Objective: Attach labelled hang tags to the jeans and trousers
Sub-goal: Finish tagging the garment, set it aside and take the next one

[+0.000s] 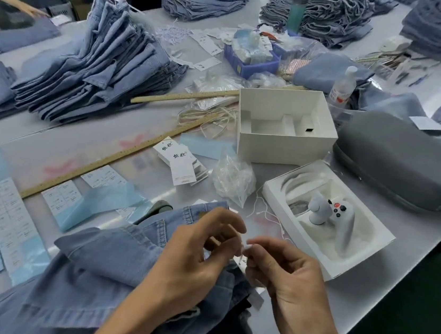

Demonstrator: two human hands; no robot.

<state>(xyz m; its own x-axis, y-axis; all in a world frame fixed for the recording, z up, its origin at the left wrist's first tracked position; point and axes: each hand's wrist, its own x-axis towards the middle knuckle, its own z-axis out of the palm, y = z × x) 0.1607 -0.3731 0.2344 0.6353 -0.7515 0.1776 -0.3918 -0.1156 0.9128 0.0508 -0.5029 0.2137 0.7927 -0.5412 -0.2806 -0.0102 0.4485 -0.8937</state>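
Blue denim jeans (106,272), glossy table (164,121), wooden ruler (97,164), crinkled clear plastic bag (233,179).

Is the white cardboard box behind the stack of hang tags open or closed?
Open. The white cardboard box has no lid on; its white divider insert shows inside, with nothing visible in the compartments.

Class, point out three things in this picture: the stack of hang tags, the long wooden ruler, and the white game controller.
hang tags (179,163), head view, top tag's face.
wooden ruler (97,164), head view, mid-length.
game controller (340,212), head view, its body.
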